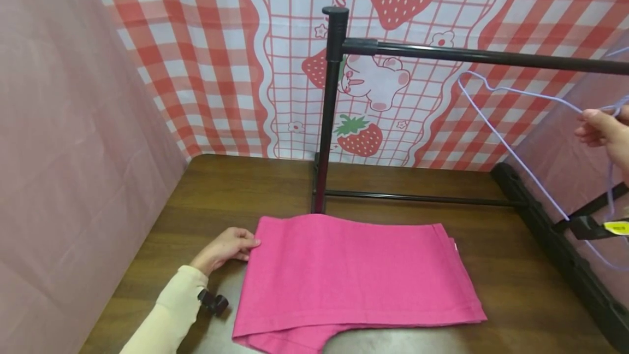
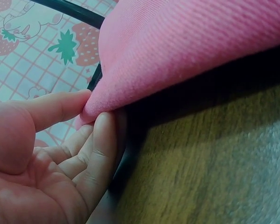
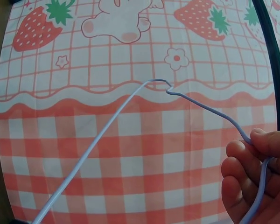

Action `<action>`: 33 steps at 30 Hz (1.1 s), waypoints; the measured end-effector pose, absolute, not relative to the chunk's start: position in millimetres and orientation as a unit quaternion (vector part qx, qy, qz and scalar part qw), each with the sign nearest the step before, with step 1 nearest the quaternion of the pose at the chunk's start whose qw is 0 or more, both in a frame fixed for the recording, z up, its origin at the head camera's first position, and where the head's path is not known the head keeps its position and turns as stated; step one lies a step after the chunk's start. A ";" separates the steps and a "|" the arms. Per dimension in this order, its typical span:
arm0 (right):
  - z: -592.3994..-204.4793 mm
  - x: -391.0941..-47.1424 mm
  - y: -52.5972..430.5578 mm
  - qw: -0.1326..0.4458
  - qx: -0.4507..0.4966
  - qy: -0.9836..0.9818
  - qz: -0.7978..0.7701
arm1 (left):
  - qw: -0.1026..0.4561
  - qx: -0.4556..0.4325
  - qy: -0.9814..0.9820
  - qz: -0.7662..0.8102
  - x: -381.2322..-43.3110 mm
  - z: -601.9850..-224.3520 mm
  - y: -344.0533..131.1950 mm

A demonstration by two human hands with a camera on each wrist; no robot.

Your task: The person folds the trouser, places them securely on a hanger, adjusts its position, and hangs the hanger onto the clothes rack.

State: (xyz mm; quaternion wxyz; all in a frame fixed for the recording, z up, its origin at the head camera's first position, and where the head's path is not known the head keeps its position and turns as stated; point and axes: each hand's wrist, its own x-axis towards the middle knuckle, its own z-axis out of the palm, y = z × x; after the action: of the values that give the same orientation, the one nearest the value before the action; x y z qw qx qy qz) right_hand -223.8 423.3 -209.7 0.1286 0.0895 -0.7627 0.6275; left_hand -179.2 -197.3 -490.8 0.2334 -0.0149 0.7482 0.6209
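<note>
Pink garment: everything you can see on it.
The pink garment is plain fabric, finely ribbed up close, lying folded in layers on the brown wood-look table, in front of the black rack. A seam-like line runs along the near side; below it, a curved-edged part runs out of frame at the bottom. A tiny white bit shows at the right edge. The left grip pinches its left edge.

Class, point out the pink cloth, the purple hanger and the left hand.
Pink cloth [image 1: 361, 272], head view: middle of top face.
Purple hanger [image 3: 87, 155], right wrist view: its straight wire.
Left hand [image 1: 226, 247], head view: middle of the hand.
</note>
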 end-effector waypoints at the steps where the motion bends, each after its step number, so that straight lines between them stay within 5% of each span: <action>1: -209.3 -222.5 421.2 0.129 0.091 -0.762 0.629 | 0.233 -0.014 0.748 0.621 -179.4 -490.9 -197.2; 15: -214.1 -231.1 426.6 0.185 0.109 -0.765 0.607 | 0.235 -0.019 0.744 0.625 -180.5 -491.4 -197.8; 33: -224.5 -195.2 383.5 0.199 0.098 -0.760 0.610 | 0.231 -0.019 0.746 0.624 -178.1 -489.6 -196.4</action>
State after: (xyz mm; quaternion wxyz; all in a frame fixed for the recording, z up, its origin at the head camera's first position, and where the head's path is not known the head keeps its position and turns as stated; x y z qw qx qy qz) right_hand -195.2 383.5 -224.5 0.1990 0.0980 -0.7603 0.6105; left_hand -178.1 -196.4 -489.6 0.2312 -0.0185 0.7460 0.6243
